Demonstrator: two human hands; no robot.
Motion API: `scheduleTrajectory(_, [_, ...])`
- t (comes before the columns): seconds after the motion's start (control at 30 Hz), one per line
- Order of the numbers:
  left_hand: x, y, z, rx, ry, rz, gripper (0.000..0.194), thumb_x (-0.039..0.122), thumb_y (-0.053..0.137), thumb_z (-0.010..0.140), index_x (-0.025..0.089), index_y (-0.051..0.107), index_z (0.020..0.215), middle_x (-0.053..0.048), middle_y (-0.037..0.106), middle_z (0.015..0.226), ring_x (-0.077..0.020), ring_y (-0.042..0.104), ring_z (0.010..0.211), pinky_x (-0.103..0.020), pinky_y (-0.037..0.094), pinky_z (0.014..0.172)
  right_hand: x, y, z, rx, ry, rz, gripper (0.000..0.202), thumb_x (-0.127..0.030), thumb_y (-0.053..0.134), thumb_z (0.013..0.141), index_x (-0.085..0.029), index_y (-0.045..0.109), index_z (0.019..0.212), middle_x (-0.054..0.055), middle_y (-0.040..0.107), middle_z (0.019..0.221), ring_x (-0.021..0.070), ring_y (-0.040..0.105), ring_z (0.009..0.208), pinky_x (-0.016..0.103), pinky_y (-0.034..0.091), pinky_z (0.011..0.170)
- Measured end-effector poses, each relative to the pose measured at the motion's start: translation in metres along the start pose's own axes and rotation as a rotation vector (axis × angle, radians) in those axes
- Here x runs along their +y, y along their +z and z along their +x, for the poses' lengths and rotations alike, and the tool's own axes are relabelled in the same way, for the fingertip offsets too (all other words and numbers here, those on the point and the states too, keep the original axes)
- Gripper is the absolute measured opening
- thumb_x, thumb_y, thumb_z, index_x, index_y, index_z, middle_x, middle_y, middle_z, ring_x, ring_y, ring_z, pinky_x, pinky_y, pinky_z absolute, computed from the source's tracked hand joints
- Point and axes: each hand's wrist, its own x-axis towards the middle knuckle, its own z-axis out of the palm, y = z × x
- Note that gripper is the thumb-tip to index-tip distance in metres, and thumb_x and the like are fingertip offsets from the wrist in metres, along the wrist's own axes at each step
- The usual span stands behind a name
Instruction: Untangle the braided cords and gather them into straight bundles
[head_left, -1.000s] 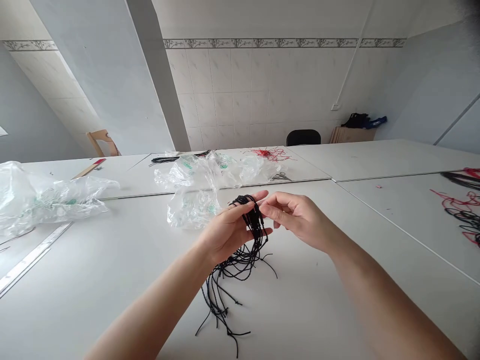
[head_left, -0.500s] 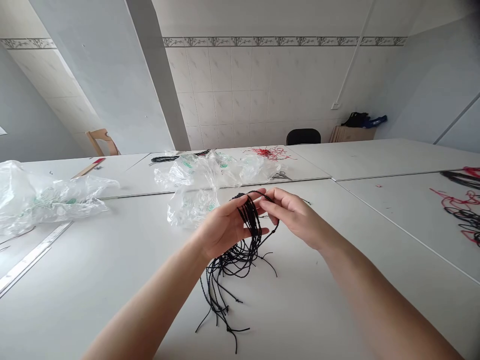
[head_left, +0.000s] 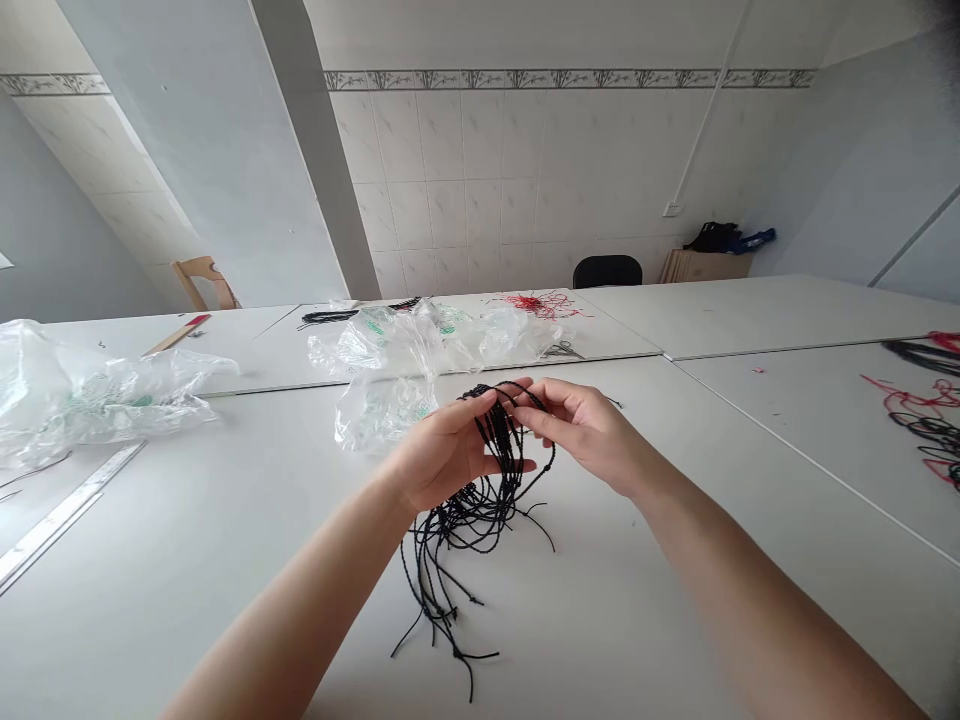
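A bundle of black braided cords (head_left: 504, 440) hangs from my left hand (head_left: 442, 450), its thumb on top and fingers behind the loops. Knotted loose ends of the bundle dangle below, over the white table (head_left: 600, 600). At the bundle's right side my right hand (head_left: 585, 425) pinches one cord between thumb and fingers. That cord loops out a little to the right of the others. Part of the left fingers is hidden behind the cords.
Crumpled clear plastic bags (head_left: 390, 410) lie beyond my hands, another bag (head_left: 112, 390) at left. Scissors (head_left: 562, 349) and a heap of red cords (head_left: 540, 303) are farther back. A metal ruler (head_left: 67, 515) lies left; black and red cords (head_left: 930, 430) lie right.
My right fingers have shifted slightly along the cord beside the bundle. The left hand keeps its hold, and the rest looks the same.
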Motion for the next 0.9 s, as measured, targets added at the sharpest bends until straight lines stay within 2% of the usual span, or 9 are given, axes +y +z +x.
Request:
scheduleTrajectory(0.13, [0.0024, -0.0034, 0.0003, -0.046, 0.025, 0.033, 0.031, 0.032, 0.051, 0.1, 0.017, 0.075, 0.113, -0.014, 0.065, 0.114, -0.027, 0.057, 0.108, -0.052, 0.052, 0.096, 0.0006, -0.0008, -0.0002, 0.012, 0.023, 0.053, 0.02, -0.041, 0.06, 0.097, -0.025, 0.067, 0.106, 0.002, 0.068, 0.102, 0.0167, 0.061, 0.094, 0.031, 0.05, 0.079])
scheduleTrajectory(0.27, [0.0046, -0.003, -0.0005, -0.044, 0.008, 0.035, 0.034, 0.034, 0.051, 0.1, 0.017, 0.071, 0.122, -0.016, 0.065, 0.119, -0.0296, 0.059, 0.109, -0.055, 0.052, 0.096, 0.0004, -0.0002, 0.0, -0.014, 0.056, 0.084, 0.021, -0.037, 0.061, 0.096, -0.025, 0.066, 0.112, 0.001, 0.066, 0.1, 0.0126, 0.056, 0.08, 0.03, 0.049, 0.079])
scheduleTrajectory(0.37, [0.0055, -0.0011, -0.0015, -0.015, -0.002, 0.036, 0.036, 0.034, 0.052, 0.1, 0.018, 0.068, 0.128, -0.016, 0.063, 0.126, -0.0313, 0.058, 0.113, -0.057, 0.052, 0.095, 0.0002, 0.0005, 0.0011, -0.028, 0.063, 0.065, 0.024, -0.039, 0.064, 0.094, -0.024, 0.068, 0.113, 0.001, 0.066, 0.102, 0.0126, 0.054, 0.081, 0.031, 0.047, 0.079])
scheduleTrajectory(0.5, [0.0061, -0.0007, -0.0021, -0.008, -0.017, 0.044, 0.038, 0.034, 0.052, 0.1, 0.019, 0.066, 0.132, -0.016, 0.061, 0.132, -0.0321, 0.057, 0.115, -0.059, 0.051, 0.095, 0.0005, 0.0005, 0.002, -0.04, 0.062, 0.045, 0.025, -0.044, 0.068, 0.09, -0.022, 0.07, 0.104, 0.001, 0.064, 0.093, 0.014, 0.054, 0.08, 0.031, 0.045, 0.076])
scheduleTrajectory(0.6, [0.0062, -0.0028, -0.0017, -0.03, -0.023, 0.042, 0.038, 0.034, 0.052, 0.1, 0.019, 0.066, 0.132, -0.016, 0.061, 0.135, -0.0323, 0.058, 0.117, -0.057, 0.051, 0.096, -0.0004, 0.0003, 0.0013, -0.06, 0.059, 0.024, 0.028, -0.047, 0.07, 0.088, -0.021, 0.071, 0.098, 0.001, 0.063, 0.091, 0.0146, 0.053, 0.08, 0.032, 0.044, 0.076])
scheduleTrajectory(0.73, [0.0059, -0.0064, -0.0009, -0.042, 0.016, 0.041, 0.034, 0.033, 0.052, 0.101, 0.016, 0.07, 0.124, -0.016, 0.068, 0.122, -0.0302, 0.06, 0.115, -0.051, 0.048, 0.101, -0.0033, 0.0008, -0.0004, -0.072, 0.025, 0.147, 0.027, -0.04, 0.06, 0.096, -0.024, 0.067, 0.116, 0.004, 0.065, 0.108, 0.0162, 0.057, 0.089, 0.032, 0.047, 0.082])
scheduleTrajectory(0.9, [0.0069, -0.0075, -0.0007, -0.105, 0.047, 0.049, 0.033, 0.032, 0.048, 0.102, 0.014, 0.073, 0.115, -0.015, 0.071, 0.117, -0.0286, 0.063, 0.115, -0.045, 0.045, 0.103, -0.0021, 0.0013, -0.0008, -0.055, 0.042, 0.205, 0.027, -0.042, 0.054, 0.099, -0.022, 0.067, 0.112, 0.001, 0.057, 0.087, 0.0137, 0.052, 0.079, 0.032, 0.047, 0.083])
